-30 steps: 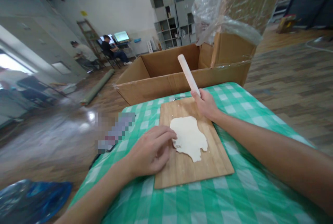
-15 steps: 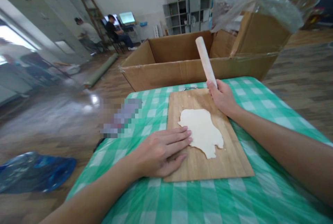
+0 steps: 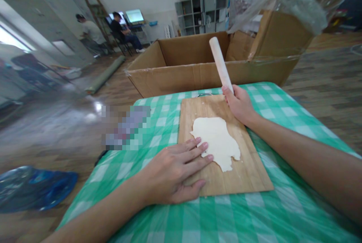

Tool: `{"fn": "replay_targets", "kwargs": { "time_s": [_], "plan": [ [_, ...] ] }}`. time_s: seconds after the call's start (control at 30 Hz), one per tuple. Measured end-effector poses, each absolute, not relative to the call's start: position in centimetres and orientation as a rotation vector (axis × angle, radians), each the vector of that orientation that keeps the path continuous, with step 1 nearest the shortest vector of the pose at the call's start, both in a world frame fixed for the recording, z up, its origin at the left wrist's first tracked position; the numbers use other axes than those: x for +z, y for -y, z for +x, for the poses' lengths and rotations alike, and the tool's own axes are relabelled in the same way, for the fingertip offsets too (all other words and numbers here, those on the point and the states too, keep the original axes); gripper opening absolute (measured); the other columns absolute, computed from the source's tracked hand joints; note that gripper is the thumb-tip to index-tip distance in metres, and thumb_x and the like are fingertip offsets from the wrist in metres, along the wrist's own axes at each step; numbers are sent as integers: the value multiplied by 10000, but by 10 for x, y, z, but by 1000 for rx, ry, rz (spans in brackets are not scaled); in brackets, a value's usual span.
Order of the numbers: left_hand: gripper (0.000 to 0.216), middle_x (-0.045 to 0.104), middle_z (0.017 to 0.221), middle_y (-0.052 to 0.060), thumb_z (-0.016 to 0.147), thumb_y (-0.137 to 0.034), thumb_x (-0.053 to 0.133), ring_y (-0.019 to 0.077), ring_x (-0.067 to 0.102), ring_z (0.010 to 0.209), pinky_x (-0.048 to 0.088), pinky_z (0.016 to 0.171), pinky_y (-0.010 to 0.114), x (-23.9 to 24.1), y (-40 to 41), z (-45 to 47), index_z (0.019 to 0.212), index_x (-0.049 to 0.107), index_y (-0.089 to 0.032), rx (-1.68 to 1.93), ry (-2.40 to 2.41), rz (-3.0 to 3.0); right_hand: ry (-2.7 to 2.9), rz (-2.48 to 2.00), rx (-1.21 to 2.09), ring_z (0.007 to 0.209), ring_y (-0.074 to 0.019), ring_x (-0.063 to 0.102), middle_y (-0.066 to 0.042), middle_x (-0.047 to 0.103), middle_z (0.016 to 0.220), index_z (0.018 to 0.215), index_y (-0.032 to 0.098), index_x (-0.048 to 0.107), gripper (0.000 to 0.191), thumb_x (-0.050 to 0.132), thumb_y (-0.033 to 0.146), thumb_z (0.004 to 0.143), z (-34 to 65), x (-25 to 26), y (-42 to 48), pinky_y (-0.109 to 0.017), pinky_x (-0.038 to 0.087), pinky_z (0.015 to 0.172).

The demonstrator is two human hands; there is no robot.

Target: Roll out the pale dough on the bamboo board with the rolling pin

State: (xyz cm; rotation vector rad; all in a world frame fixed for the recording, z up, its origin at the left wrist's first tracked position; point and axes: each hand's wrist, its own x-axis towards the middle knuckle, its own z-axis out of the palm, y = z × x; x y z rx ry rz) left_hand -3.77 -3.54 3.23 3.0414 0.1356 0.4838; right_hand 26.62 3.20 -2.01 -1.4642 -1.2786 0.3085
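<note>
A thin, uneven sheet of pale dough (image 3: 216,139) lies flat on a wooden board (image 3: 234,182). My left hand (image 3: 178,169) rests over the board's left side with its fingers spread, the fingertips at the dough's left edge. Whether they press on the dough or only touch it, I cannot tell. Wrapped round the lower end of a rolling pin (image 3: 219,62) is my right hand (image 3: 240,105), at the board's far right edge. The pin points up and away, tilted to the left, clear of the dough.
A green checked cloth (image 3: 161,118) covers the table. Behind it stands a large open cardboard box (image 3: 192,79) with plastic wrap (image 3: 254,2) over its right part. A blurred-out item (image 3: 127,128) lies at the table's left edge. A blue plastic bag (image 3: 39,188) is on the floor. People sit in the background.
My left hand has spread its fingers wider and turned slightly on the board's left side. My right hand still holds the rolling pin raised. The whole view has shifted a little.
</note>
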Motion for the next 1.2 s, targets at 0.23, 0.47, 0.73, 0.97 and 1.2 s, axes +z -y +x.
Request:
{"fn": "replay_targets", "kwargs": {
  "time_s": [0.23,0.47,0.73,0.97,1.2],
  "plan": [
    [424,708,1348,171,945,-256,603,314,641,1320,548,1130,430,31,33,-36,1309,691,-57,548,-101,3021,1295,-1457,297,600,-184,498,-4,555,649,781,244,571,526,484,726,972,265,-18,-30,-316,320,529],
    [367,748,1278,169,915,-127,600,239,710,1230,589,1070,321,22,25,-38,1270,685,-87,805,-105,2927,1297,-1471,278,606,-190,509,-4,565,650,792,246,578,483,485,675,993,264,-17,-30,-326,324,540],
    [432,652,1444,135,966,-165,598,249,618,1359,533,1153,429,14,8,-34,1397,611,-180,781,-562,2767,1298,-1511,256,595,-177,500,3,558,630,702,248,520,490,505,636,1001,262,-13,-28,-335,309,555],
    [416,663,1409,141,924,-227,711,282,614,1351,536,1132,481,22,14,-37,1336,661,-212,754,-388,2740,1300,-1501,254,586,-174,484,1,556,633,698,250,520,487,519,636,994,260,-11,-27,-333,298,550],
    [132,758,1168,102,936,-272,747,237,704,1183,598,1021,410,18,24,-27,1054,780,-222,786,-407,2639,1305,-1486,271,592,-175,471,4,527,626,691,252,505,462,532,595,1000,260,-10,-25,-338,278,555]
  ]
}}
